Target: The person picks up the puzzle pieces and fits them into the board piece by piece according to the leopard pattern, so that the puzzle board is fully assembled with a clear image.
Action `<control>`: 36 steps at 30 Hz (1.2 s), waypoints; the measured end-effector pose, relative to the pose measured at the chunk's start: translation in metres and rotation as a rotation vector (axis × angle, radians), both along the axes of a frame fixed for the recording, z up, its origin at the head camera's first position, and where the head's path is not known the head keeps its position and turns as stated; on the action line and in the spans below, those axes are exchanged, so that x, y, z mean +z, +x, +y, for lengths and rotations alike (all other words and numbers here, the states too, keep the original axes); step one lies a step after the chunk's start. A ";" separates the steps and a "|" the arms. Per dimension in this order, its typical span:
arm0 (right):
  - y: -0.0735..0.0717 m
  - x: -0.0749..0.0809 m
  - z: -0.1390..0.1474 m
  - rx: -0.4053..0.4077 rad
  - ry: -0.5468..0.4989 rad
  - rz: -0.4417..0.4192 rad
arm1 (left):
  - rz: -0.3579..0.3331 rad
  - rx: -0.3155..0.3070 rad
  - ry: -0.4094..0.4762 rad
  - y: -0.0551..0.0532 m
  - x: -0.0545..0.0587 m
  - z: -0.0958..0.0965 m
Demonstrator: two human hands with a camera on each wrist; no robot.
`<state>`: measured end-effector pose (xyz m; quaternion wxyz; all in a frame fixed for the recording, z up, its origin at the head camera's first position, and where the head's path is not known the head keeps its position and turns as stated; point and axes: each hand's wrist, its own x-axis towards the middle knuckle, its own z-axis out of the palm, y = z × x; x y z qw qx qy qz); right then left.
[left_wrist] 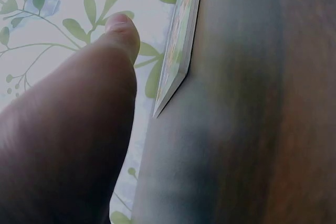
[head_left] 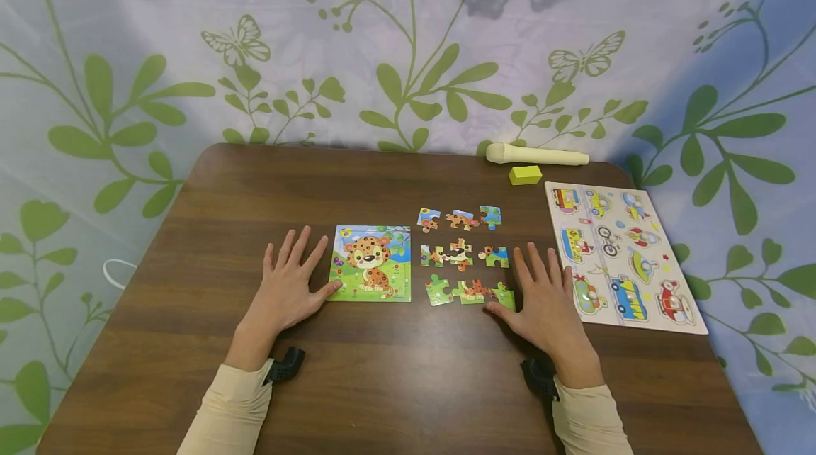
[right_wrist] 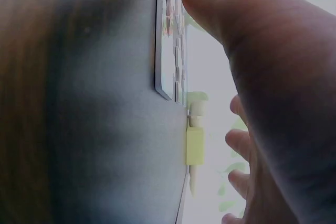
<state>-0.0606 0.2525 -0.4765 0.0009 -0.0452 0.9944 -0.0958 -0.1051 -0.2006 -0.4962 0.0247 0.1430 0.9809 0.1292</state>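
Midway across the brown, wood-grained tabletop [head_left: 382, 384], a square, glossy picture card [head_left: 370, 263] of a spotted cub lies between the person's two hands, just beside the left hand [head_left: 287, 292]. Nine interlocking puzzle pieces [head_left: 457, 255], flat with rounded knobs and notches, sit apart in three rows between the card and the right hand [head_left: 545, 299]. Both hands are spread wide, gripping nothing; the left thumb reaches the card's near left corner, the right thumb the nearest row's end piece, though I can't tell whether either touches. Along the right edge lies a pale board [head_left: 618, 263] of vehicle shapes; toward the far right corner sit a yellow block [head_left: 525, 176] and a cream microphone-shaped object [head_left: 542, 155].
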 end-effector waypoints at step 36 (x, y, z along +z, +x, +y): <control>-0.160 0.004 -0.078 0.268 -0.153 -0.121 | -0.098 -0.181 0.046 -0.020 -0.012 0.011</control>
